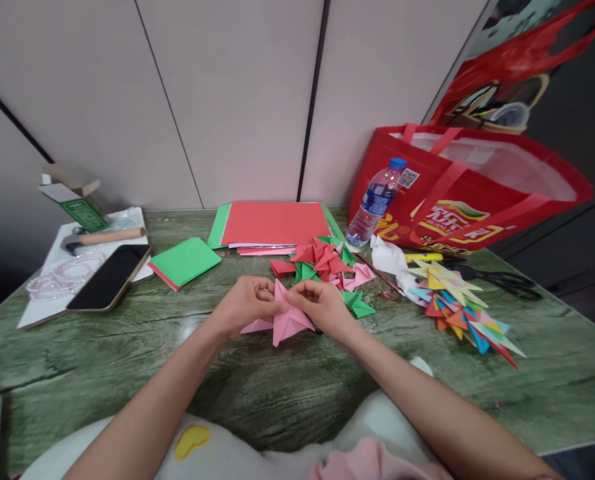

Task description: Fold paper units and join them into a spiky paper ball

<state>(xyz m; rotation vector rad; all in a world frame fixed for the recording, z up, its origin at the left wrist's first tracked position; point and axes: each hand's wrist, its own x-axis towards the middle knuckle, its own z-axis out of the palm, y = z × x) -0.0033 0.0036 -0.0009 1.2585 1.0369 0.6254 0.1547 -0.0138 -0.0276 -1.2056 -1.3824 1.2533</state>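
On a streaked green table (127,373), a small stack of green and red paper sheets (187,262) lies left of the person's left hand (252,303), whose fingers pinch the upper left of a pink, pointed, folded-paper piece (292,323). The piece is directly between the hands, both touching it, its long axis running toward the person. The right hand (320,305) pinches its upper right; just beyond lies a pile of red, green and pink folded papers (322,257).

Pink folded ppr (291,323), 1 tip upward, pinched btwn 2 hands (244,303) (326,307).
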